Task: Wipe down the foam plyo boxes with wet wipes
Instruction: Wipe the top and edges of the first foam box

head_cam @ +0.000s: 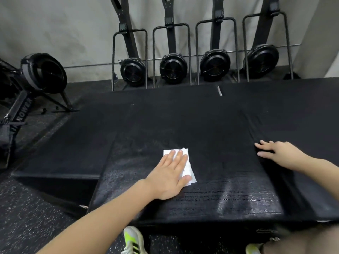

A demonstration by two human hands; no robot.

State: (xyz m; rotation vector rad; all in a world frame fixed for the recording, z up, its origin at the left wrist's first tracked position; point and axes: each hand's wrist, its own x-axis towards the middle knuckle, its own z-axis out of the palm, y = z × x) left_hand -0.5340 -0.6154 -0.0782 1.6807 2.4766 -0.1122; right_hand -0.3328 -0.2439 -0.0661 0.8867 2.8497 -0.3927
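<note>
The left hand [169, 176] presses flat, fingers straight, on a folded white wet wipe [183, 164] atop the black foam plyo box [211, 143]; at 3 o'clock, the right hand [278, 154] rests spread-fingered on its edge.

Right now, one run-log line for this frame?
left hand flat, pressing wet wipe | right hand braces box top | wet streaks near front edge

L grip [169, 174] flat, fingers straight; R grip [280, 154] flat, fingers spread.
</note>
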